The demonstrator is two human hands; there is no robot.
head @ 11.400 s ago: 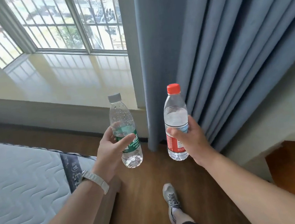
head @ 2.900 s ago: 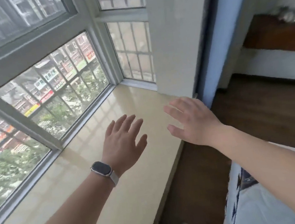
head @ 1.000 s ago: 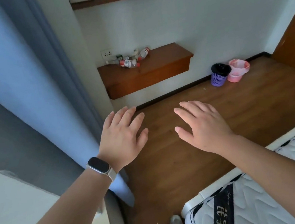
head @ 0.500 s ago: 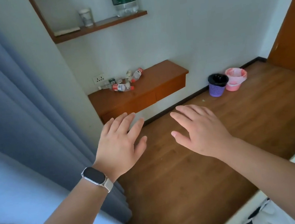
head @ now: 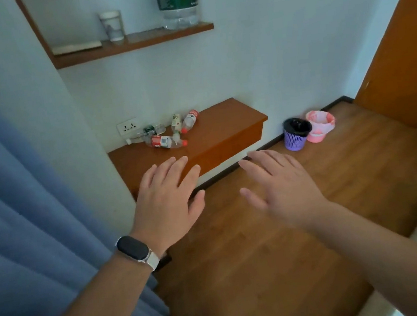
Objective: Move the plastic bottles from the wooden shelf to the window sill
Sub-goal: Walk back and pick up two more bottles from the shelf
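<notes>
Head view: red-labelled plastic bottles (head: 164, 141) on wooden shelf (head: 224, 127), print unreadable

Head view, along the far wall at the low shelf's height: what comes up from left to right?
blue curtain → wall socket → plastic bottles lying on the wooden shelf → purple bin → pink bin → brown door

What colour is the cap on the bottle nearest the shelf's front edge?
Red; the cap shows best in the head view.
</notes>
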